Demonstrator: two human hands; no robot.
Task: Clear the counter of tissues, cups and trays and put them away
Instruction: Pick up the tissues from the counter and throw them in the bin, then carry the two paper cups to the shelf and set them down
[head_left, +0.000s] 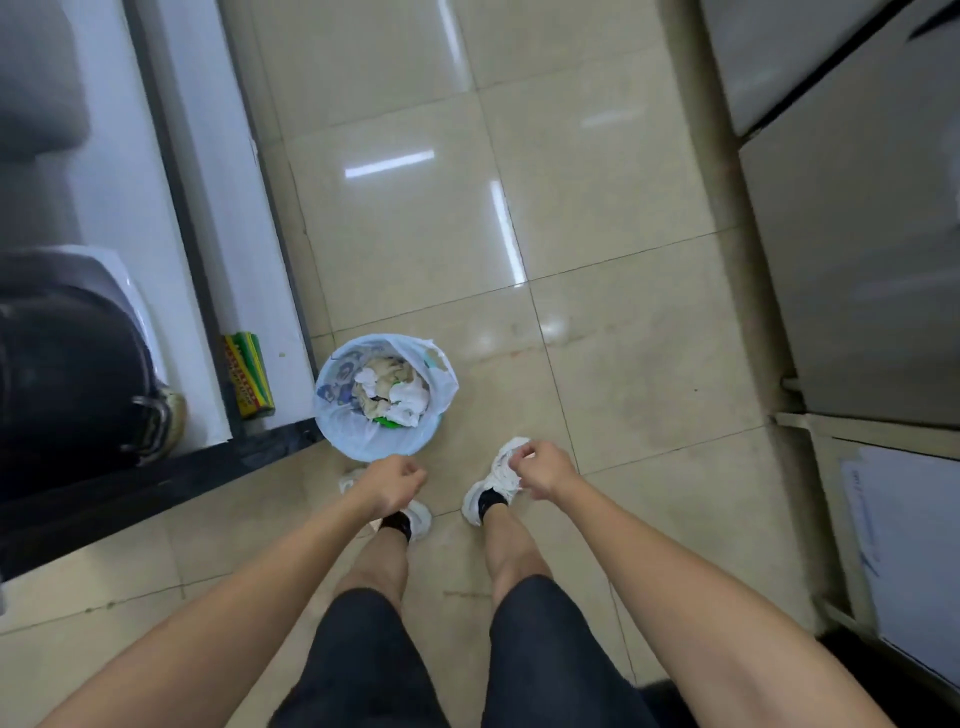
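Seen from the head camera, the person stands on the tiled floor (597, 218) looking straight down, with a small waste bin (385, 397) lined with a pale plastic bag just beyond the feet, tucked against the near corner of the worktop (260, 291) on the left. Crumpled white tissues (402, 397) already lie inside the bin, so at least part of the clearing looks done; whether cups or trays remain cannot be told, because little of the worktop surface shows beyond a green and yellow box (248, 375) near its edge and a dark rounded appliance (72, 374) farther left. The left hand (390, 483) hangs just near of the bin rim with its fingers curled loosely inward, and nothing can be seen in it. The right hand (543, 470) hovers to the right of the bin, over a white shoe (496, 480), its fingers likewise curled into a loose fist; something white shows at its fingertips, but that may be only the shoe beneath, so I cannot tell if it pinches a tissue.
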